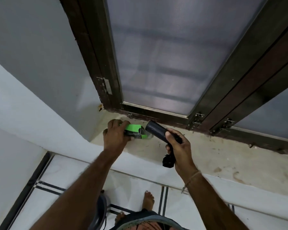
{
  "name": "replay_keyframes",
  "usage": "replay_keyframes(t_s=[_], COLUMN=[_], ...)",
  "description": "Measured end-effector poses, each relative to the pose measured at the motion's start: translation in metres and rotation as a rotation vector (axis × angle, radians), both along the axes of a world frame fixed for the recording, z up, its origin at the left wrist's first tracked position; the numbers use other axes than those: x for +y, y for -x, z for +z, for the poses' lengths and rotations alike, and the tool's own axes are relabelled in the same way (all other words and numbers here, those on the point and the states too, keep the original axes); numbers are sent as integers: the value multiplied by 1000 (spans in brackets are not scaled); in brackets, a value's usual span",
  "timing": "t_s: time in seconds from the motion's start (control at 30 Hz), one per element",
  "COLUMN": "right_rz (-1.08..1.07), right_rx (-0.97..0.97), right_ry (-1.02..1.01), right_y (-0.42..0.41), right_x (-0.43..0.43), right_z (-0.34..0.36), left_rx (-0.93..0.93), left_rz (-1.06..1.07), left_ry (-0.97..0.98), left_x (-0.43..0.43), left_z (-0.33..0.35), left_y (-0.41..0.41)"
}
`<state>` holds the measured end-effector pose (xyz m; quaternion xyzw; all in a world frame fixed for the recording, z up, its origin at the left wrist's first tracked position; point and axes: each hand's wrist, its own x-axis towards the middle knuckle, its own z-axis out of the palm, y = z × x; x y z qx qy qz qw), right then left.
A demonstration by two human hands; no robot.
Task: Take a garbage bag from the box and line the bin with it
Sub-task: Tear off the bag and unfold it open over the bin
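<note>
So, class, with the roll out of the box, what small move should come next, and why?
Probably let the left hand leave the box and come over to unroll the first length: the right hand grips the whole black roll clear of the green box on the sill, with nothing torn off yet.

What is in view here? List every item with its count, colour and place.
box: one, green and black, on the sill's left end.
roll of garbage bags: one, black, above the sill, just right of the box.
bin: one, dark, only partly seen, on the floor under the left forearm.
sill: one, beige, dusty, below the window.
window: frosted panes, dark brown frame.
floor: white tiles with black lines.
left hand: grips the box.
right hand: grips the roll.
feet: two, bare, on the floor.
</note>
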<state>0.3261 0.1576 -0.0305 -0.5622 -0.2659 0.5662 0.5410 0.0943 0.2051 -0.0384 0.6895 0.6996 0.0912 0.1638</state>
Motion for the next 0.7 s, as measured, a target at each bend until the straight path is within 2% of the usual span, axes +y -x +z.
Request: replay_keyframes(t_s=[0.23, 0.43, 0.7], right_rz=[189, 335, 348], right_rx=[-133, -357, -313], right_ry=[-107, -216, -211], right_y=[-19, -27, -25], right_x=[4, 17, 31], right_z=[-7, 10, 28], left_rx=[-171, -143, -88], left_rz=[48, 3, -99], left_ry=[-115, -179, -201], left_x=[-1, 4, 2], left_z=[12, 24, 33], left_y=[6, 7, 6])
